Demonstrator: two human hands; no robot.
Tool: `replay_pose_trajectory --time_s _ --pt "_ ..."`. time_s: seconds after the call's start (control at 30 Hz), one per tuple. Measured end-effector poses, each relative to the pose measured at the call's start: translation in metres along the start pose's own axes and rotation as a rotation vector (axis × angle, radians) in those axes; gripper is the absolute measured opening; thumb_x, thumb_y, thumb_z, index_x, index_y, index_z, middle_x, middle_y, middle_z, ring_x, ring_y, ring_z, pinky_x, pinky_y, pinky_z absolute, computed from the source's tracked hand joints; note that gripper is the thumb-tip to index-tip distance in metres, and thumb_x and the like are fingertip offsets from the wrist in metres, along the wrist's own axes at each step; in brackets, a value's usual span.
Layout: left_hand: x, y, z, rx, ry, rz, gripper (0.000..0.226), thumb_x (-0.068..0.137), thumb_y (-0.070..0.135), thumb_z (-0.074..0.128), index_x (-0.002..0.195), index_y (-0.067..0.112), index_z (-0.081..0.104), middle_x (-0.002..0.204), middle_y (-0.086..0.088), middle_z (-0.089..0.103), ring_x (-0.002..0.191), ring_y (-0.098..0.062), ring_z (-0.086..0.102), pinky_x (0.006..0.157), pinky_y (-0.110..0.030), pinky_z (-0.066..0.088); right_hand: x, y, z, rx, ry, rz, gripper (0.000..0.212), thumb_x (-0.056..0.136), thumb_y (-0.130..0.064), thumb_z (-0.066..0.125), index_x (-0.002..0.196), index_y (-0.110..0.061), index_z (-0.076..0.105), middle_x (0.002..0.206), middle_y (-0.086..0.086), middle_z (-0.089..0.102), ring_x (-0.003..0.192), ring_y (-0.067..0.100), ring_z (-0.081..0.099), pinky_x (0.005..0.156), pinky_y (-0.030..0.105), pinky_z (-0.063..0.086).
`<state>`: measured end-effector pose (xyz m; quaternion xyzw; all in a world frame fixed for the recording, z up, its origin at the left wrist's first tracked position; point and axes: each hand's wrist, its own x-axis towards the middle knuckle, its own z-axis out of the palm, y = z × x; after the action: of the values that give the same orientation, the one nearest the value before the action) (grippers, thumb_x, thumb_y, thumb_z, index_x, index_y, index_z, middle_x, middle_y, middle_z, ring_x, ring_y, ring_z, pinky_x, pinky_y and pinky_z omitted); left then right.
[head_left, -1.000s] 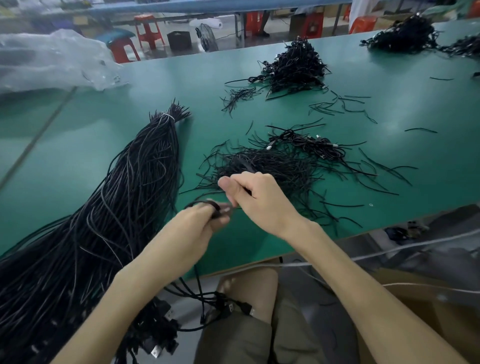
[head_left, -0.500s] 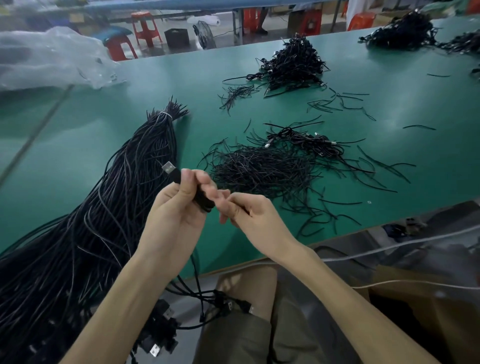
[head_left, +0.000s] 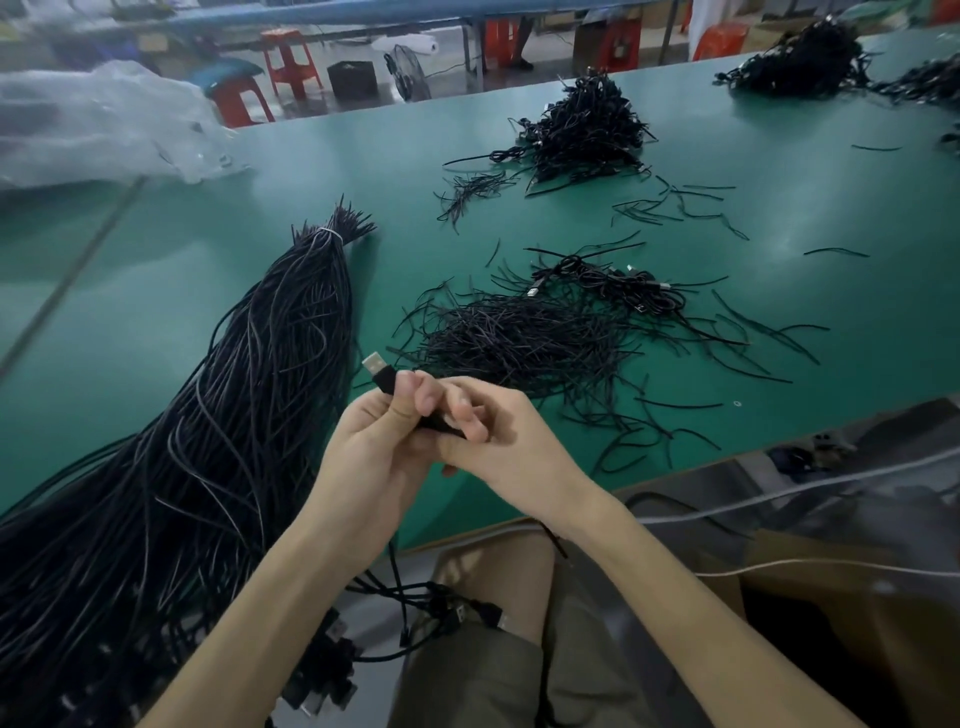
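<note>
Both hands on one USB cable (head_left: 385, 378) just above the table (head_left: 156, 312) edge | left hand (head_left: 374, 452) fingers (head_left: 410, 397) curled round it, plug (head_left: 373, 362) poking out up-left | right hand (head_left: 511, 447) pinches its lower-right end | axis runs up-left to down-right, left nearer plug

The left hand (head_left: 382, 447) is gripping the cable (head_left: 385, 378) just below its plug, with thumb and fingers curling round it. The right hand (head_left: 506, 441) is pinching the cable just right of that, touching the left hand. Both forearms are angling up toward the cable.
</note>
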<state>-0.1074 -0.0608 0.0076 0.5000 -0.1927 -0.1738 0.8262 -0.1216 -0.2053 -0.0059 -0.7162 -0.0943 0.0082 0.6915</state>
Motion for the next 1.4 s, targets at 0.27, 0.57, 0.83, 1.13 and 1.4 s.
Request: replay_pose_trajectory --time_s 0.27,0.57,0.83,1.13,1.4 --pt "-0.001 0.018 -0.012 0.177 -0.177 -0.112 0.03 0.103 0.027 0.047 0.082 0.012 0.062 0.102 -0.021 0.07 0.104 -0.035 0.068 0.091 -0.037 0.055 -0.013 0.0 0.003 -0.049 0.074 -0.011 0.046 0.083 -0.009 0.081 0.126 -0.019 0.068 0.116 0.004 0.069 0.113 0.017 0.067 0.101 0.046 0.053" --pt "-0.012 0.024 -0.016 0.784 -0.07 0.068 0.023 0.098 0.028 0.056 0.084 0.018 0.071 0.094 -0.007 0.062 0.098 -0.023 0.061 0.09 -0.03 0.049 -0.015 -0.01 0.006 -0.444 0.116 -0.181 0.041 0.088 -0.007 0.075 0.128 -0.011 0.067 0.106 -0.001 0.055 0.096 0.009 0.056 0.088 0.014 0.042" --pt "-0.016 0.022 -0.022 0.762 0.017 0.02 0.019 0.092 0.021 0.064 0.081 0.012 0.075 0.083 -0.011 0.069 0.086 -0.03 0.068 0.081 -0.036 0.053 -0.021 -0.006 0.003 -0.367 0.006 -0.024 0.035 0.081 -0.037 0.085 0.099 -0.021 0.06 0.087 -0.01 0.064 0.076 0.003 0.058 0.067 0.015 0.043" --pt "-0.012 0.017 -0.028 0.67 0.207 -0.103 0.019 0.065 0.02 0.085 0.081 0.012 0.081 0.079 -0.009 0.078 0.074 -0.021 0.076 0.067 -0.019 0.057 -0.024 -0.004 0.002 -0.483 -0.083 0.095 0.011 0.099 -0.03 0.064 0.104 -0.025 0.057 0.084 -0.008 0.062 0.068 0.007 0.059 0.066 0.035 0.052" --pt "-0.005 0.03 -0.037 1.018 -0.011 -0.254 0.038 0.078 0.055 0.069 0.098 0.022 0.072 0.076 0.0 0.076 0.068 -0.016 0.073 0.067 -0.025 0.058 -0.023 0.006 0.002 -1.106 -0.114 -0.158 0.021 0.1 -0.002 0.052 0.104 -0.022 0.046 0.096 -0.003 0.053 0.077 0.025 0.06 0.064 0.04 0.049"
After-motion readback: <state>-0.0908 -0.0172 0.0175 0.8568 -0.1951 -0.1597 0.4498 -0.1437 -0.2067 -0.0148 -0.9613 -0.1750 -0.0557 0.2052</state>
